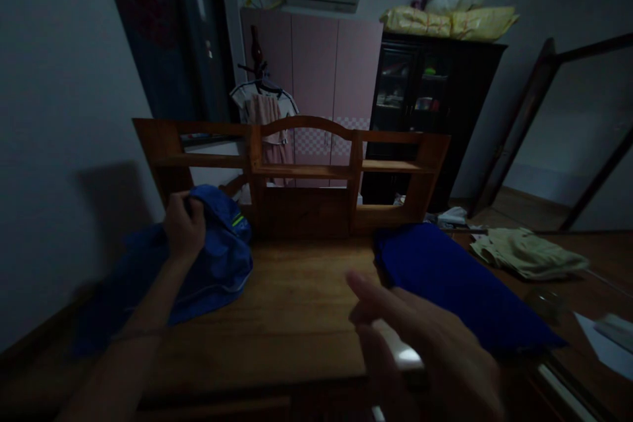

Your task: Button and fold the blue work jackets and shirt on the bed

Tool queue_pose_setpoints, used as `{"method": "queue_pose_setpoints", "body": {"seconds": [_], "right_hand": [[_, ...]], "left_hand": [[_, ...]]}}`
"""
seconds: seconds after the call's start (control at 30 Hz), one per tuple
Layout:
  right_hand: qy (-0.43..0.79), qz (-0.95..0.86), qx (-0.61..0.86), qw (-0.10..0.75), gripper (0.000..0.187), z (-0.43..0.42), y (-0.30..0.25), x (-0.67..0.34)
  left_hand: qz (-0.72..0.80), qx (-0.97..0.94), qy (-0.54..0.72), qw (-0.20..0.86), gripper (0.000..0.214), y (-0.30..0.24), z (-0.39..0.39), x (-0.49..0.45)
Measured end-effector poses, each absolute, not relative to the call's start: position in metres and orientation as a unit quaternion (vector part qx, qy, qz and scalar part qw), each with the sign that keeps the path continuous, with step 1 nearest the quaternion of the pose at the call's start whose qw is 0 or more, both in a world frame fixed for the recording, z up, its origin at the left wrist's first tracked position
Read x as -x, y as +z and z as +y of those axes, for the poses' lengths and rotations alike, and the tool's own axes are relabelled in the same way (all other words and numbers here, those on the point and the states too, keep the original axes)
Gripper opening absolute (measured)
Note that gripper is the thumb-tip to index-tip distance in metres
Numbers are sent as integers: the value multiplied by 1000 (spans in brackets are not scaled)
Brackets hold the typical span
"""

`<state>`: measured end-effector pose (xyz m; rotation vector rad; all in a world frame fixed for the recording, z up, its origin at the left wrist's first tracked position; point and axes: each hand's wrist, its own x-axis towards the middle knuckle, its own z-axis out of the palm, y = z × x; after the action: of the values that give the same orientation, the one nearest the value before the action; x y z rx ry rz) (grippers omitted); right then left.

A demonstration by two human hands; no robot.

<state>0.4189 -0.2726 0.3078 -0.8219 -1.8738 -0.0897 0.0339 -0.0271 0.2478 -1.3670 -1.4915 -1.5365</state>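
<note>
My left hand is closed on a blue jacket-like garment with a yellow-green stripe, bunching it up at the left of the wooden desk. Part of the garment spreads over the desk toward the wall. In the right foreground my right hand hangs above the desk, fingers apart, with nothing in it. Beyond that hand lies a folded deep-blue cloth on the right part of the desk.
A wooden shelf hutch stands along the desk's far edge. Khaki folded clothing and white paper lie on a brown surface to the right. Behind are a pink wardrobe, a dark cabinet and hanging clothes.
</note>
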Motion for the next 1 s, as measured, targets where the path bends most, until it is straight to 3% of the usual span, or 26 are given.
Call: {"method": "queue_pose_setpoints", "body": {"seconds": [0.13,0.3,0.43,0.53,0.7,0.87,1.0], "right_hand": [[70,-785,389,477,47,-206,277,-384],[167,-764,413,467,65,-133,218,-353],[263,-715,417,495,50,-95,183,-357],[314,-701,444,462,35,-71,175,-380],[268,-727,462,431,23,-49,191,-404],[95,-799,532,264,24,-59,204,-389],[11,-770,594,232,32,-54,239,-398]], "left_hand": [[-484,561,-617,267,25,280,-55,-95],[-431,665,-582,182,23,298,-84,-157],[-398,777,-459,167,26,297,-81,-165],[-410,792,-421,164,29,294,-68,-149],[-444,754,-449,180,25,296,-58,-131],[-461,717,-480,207,20,309,-63,-138],[-505,682,-471,243,20,313,-62,-124]]}}
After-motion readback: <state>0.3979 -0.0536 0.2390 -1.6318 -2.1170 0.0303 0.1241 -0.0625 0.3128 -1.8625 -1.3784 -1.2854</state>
